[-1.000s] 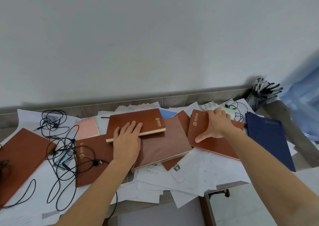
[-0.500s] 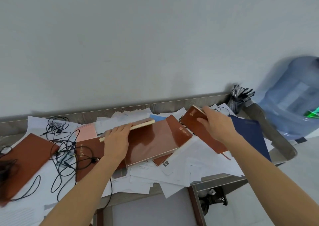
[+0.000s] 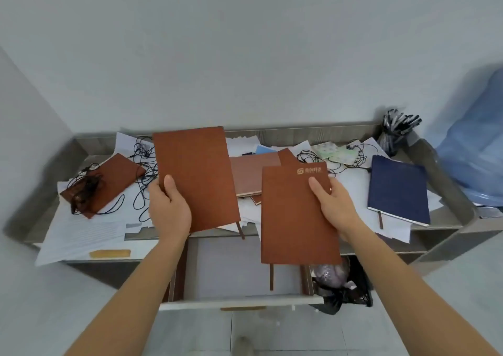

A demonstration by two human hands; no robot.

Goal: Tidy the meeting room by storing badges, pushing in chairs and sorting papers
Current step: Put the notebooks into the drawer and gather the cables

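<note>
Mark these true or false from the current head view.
1. The left hand holds the plain brown notebook; the right hand holds the logo notebook. True.
2. The drawer under the desk is closed. False: it is pulled open.
3. The blue notebook lies on the desk's right side. True.
4. The pen holder stands at the desk's rear left. False: rear right corner.
5. Black cables lie on the desk's left side. True.

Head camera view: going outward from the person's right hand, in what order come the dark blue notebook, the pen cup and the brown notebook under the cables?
1. Dark blue notebook, lying just right of the right hand.
2. Pen cup, back right corner.
3. Brown notebook under the cables, far left.
</note>
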